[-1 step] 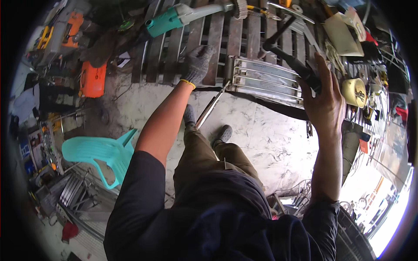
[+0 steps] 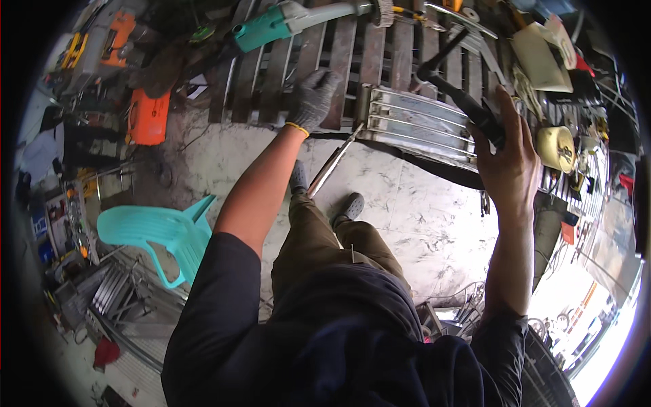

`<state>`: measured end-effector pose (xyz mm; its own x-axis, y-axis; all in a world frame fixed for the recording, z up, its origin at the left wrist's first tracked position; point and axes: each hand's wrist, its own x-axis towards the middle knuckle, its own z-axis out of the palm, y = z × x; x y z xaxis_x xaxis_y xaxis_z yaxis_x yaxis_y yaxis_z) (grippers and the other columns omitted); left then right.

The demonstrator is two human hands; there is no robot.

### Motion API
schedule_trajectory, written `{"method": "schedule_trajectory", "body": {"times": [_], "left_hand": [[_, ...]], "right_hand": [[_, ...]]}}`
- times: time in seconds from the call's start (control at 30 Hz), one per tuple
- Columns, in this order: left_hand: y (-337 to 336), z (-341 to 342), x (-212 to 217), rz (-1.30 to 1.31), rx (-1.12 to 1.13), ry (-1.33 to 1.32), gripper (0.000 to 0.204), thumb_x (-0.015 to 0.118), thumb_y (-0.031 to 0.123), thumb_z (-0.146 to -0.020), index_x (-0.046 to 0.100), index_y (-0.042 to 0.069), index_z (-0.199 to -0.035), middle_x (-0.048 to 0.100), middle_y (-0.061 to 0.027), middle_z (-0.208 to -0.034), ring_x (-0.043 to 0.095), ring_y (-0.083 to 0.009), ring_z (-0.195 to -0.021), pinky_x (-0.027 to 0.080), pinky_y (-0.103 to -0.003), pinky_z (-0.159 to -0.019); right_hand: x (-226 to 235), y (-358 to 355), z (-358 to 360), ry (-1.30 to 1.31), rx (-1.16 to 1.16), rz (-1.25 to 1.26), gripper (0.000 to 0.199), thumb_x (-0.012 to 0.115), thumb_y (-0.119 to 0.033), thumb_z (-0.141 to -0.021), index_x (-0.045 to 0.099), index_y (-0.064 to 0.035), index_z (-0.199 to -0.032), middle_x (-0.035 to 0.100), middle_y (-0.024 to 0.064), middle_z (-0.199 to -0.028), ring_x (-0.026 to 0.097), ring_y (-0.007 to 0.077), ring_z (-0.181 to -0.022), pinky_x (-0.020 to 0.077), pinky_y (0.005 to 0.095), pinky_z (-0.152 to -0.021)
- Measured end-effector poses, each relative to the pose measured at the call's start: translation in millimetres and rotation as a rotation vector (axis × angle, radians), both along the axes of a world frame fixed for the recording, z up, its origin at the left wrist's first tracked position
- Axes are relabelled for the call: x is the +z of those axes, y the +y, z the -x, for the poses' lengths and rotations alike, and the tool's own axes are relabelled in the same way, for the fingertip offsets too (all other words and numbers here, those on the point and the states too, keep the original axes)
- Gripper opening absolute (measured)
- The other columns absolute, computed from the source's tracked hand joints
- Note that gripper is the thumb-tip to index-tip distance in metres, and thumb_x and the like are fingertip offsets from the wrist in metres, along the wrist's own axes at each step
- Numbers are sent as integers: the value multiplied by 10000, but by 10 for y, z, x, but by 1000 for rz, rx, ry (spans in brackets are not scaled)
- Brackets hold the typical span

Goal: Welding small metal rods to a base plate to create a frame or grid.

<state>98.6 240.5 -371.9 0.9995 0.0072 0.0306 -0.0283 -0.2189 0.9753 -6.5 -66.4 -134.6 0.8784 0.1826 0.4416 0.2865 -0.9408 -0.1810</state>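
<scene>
My left hand (image 2: 315, 100), in a grey knit glove with a yellow cuff, is over the front of a slatted metal bench (image 2: 278, 71). Its fingers are curled; whatever they may hold is hidden. My bare right hand (image 2: 510, 152) has its thumb and fingers on either side of a hammer's black handle (image 2: 468, 105). The hammer's head points away and to the left, above a silver metal frame with parallel rods (image 2: 420, 122) lying at the bench's front edge. At the frame's left corner, a slim metal bar (image 2: 333, 163) slants down toward my feet.
A teal and grey power tool (image 2: 271, 28) lies across the bench's far side. To the right are a cream-coloured roll (image 2: 556, 148) and a pale container (image 2: 541, 57). A turquoise plastic chair (image 2: 152, 230) stands at my left, and an orange case (image 2: 148, 117) beyond it.
The view has shifted slightly, so the bench and metal frame appear a little farther right and higher. The hammer has moved slightly right with my right hand. My left hand stays curled.
</scene>
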Motion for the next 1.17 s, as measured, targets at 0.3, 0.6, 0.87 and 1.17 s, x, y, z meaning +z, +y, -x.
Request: {"method": "schedule_trajectory", "body": {"times": [0.3, 0.6, 0.87, 1.17], "left_hand": [[277, 938, 118, 390, -43, 199, 262, 663, 296, -1022, 691, 53, -932, 651, -8, -730, 617, -133, -678, 509, -317, -634], [1619, 3238, 254, -692, -6, 348, 333, 598, 371, -1014, 670, 66, -1128, 712, -215, -1057, 689, -400, -1025, 539, -481, -840], [3319, 4593, 302, -1243, 132, 1209, 1018, 585, 623, -938, 133, 69, -1663, 527, -188, -1517, 433, -425, -1451, 120, -696, -1216], [5551, 3511, -15, -1600, 333, 1073, 924, 662, 323, -916, 141, 222, -1673, 301, -109, -1680, 159, -378, -1581, 59, -608, -1261]], "right_hand": [[-361, -293, 371, 218, -118, -76, 692, 818, -153, -890, 520, -138, -1515, 728, 138, -1099, 724, 280, -878, 579, 407, -747], [-475, -387, 465, 274, 11, -57, 677, 786, -198, -905, 502, -126, -1515, 733, 178, -1019, 725, 341, -835, 564, 468, -730], [-303, 325, 928, 458, -125, -105, 729, 794, -256, -896, 473, -90, -1529, 730, 249, -1109, 728, 413, -923, 554, 501, -754], [-421, 704, 1799, 372, -499, -169, 796, 800, -202, -873, 426, -130, -1571, 739, 190, -902, 715, 297, -761, 549, 459, -725]]}}
